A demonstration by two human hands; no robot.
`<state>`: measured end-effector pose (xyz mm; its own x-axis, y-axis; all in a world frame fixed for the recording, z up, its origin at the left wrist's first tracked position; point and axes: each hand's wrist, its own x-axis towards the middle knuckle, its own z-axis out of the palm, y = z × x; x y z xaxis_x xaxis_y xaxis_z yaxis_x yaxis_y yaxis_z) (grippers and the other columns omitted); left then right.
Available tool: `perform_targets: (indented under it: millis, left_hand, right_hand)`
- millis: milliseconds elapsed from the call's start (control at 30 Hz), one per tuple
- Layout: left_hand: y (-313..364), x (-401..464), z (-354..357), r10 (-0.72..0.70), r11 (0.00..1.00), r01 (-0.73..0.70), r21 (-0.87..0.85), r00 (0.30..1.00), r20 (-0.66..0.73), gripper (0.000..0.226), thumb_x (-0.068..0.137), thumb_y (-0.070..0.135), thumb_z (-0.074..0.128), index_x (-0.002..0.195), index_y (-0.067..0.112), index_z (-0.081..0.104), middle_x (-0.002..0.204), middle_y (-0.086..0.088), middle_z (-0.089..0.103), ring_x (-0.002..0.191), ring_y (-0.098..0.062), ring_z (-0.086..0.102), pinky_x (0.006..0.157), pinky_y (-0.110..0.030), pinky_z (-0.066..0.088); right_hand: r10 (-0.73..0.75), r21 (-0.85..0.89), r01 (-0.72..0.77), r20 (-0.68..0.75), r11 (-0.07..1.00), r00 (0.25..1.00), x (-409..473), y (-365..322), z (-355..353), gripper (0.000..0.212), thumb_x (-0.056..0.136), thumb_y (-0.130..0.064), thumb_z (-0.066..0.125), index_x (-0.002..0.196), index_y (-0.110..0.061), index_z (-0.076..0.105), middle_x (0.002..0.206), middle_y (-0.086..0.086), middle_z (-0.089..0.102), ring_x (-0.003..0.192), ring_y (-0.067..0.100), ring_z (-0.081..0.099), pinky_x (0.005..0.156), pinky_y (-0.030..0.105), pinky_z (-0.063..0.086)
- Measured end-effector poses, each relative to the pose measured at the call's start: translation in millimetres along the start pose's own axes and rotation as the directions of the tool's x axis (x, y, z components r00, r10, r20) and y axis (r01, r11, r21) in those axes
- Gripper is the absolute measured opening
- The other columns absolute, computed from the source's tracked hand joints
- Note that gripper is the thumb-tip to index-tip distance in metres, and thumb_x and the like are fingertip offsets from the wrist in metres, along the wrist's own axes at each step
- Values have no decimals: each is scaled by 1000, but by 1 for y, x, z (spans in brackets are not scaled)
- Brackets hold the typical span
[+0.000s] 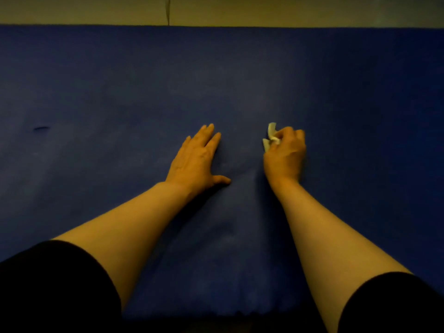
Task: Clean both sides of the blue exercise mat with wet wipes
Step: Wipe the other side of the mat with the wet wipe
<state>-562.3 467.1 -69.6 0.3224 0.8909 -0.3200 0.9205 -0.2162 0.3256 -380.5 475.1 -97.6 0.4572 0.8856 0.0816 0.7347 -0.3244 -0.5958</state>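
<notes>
Left hand (197, 159) lay flat, fingers straight, mid blue exercise mat (336, 92); right hand (286, 155) clutched crumpled wet wipe (271, 136) just beside.

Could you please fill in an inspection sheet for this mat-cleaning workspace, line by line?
Surface: blue exercise mat lies flat and fills most of the view; a small dark mark shows on its left part.
Job's things: one crumpled wet wipe, partly hidden in the fingers; no wipe pack seen.
Clutter: nothing seen.
Hands: left hand rests flat on the mat, fingers straight; right hand grips the wipe, down at the mat.
Cables: nothing certain; a thin dark line crosses the floor past the far edge, cable or seam, cannot tell.
Surroundings: pale floor beyond the mat; dim light; dark sleeves at the bottom corners.
</notes>
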Motion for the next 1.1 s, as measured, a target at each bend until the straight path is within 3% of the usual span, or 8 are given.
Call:
perform_targets:
  millis: [200,333,467,567,667,767,900,1100]
  left_hand:
    - [-17,27,-10,36,997,-42,69,995,90,128,64,74,65,154,13,-3,161,-4,-15,148,-17,-14,117,-48,-9]
    - [-27,47,-22,20,990,-35,139,994,110,121,70,75,56,154,14,-6,161,-3,-17,148,-17,-15,117,-49,-8]
    - [-30,67,-30,23,987,-46,152,989,148,131,64,71,68,153,13,-9,160,-5,-20,147,-18,-15,118,-49,-7]
    - [-25,75,-30,29,988,-55,144,983,180,138,61,65,76,153,13,-12,159,-5,-23,147,-19,-17,117,-53,-4]
    - [-24,79,-31,13,991,-40,128,978,209,139,61,63,78,152,14,-15,158,-4,-25,146,-18,-19,116,-55,-5]
    - [-24,82,-29,5,990,-38,134,972,233,141,60,62,79,151,14,-18,157,-4,-28,146,-19,-21,114,-57,-7]
    - [-23,82,-28,1,993,-27,112,973,230,142,59,61,80,151,15,-18,157,-3,-28,146,-19,-22,113,-58,-9]
    - [-23,81,-30,4,996,-22,81,977,215,142,58,59,82,152,16,-15,158,-2,-25,146,-18,-20,114,-57,-7]
  right_hand:
    - [-336,79,328,131,941,933,-23,-30,26,6,73,3,58,75,-1,54,88,22,53,67,39,52,57,36,31]
    - [-152,55,150,32,987,988,23,-10,18,18,79,-8,69,90,3,59,102,23,53,81,40,55,71,39,39]
    - [-10,26,13,-106,1000,994,39,-6,23,12,82,-2,57,92,4,59,103,24,52,80,42,55,71,42,44]
    - [-266,54,265,5,963,964,13,-35,48,25,77,-4,49,96,1,64,92,21,54,74,39,54,66,41,44]
    - [-405,102,395,112,913,907,14,-44,57,11,75,-3,59,85,2,63,87,19,54,68,38,54,57,40,45]
    - [-276,57,277,-25,959,961,49,-25,46,15,78,-11,63,83,3,61,91,22,55,71,40,55,64,38,39]
    - [-59,78,73,-175,994,983,65,-22,45,26,77,-10,42,85,6,61,97,25,52,75,43,54,69,44,44]
    - [-402,109,394,67,913,913,47,-51,67,12,78,-4,54,79,2,64,86,21,54,67,39,54,56,41,45]
